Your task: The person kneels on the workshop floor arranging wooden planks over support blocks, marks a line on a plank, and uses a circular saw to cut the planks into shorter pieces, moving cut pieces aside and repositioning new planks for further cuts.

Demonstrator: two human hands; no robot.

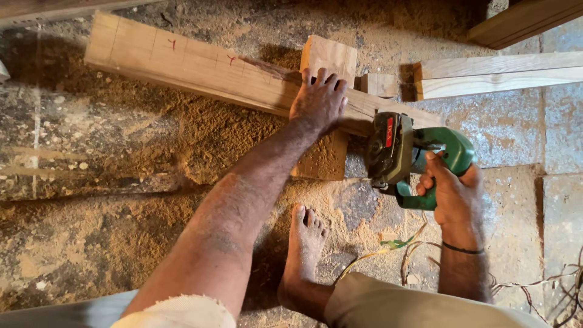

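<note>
Wood dust lies all around the long plank (200, 67), which rests on a block (325, 109); my left hand (319, 100) presses flat on it, fingers spread, while my right hand (452, 188) grips the green saw (404, 152) at the plank's end, so I think cutting is underway and needs steady pushing.

The green power saw (413, 158) hides its blade and the plank's (206, 67) right end.

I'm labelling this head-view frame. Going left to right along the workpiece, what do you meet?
Long plank → left hand pressing it over a wood block → green power saw → right hand gripping its handle → pale boards.
</note>
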